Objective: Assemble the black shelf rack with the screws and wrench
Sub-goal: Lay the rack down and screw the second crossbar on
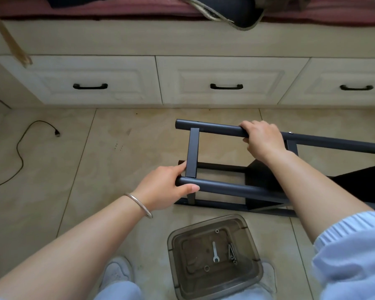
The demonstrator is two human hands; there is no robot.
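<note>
From the head view, the black shelf rack (225, 189) lay on its side on the tiled floor (95, 159) before the drawers (225, 81). The left hand (162, 189) had its grip curled round the near tube, and the right hand (262, 137) clamped the far tube. The wrench (215, 252) and screws (231, 252) lay in a clear tray (253, 276) nearby.

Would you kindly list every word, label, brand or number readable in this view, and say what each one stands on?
None can be read: the black rack frame, the wrench, the screws, the plastic tray, the drawer fronts and the white shoes show no legible text.
</note>
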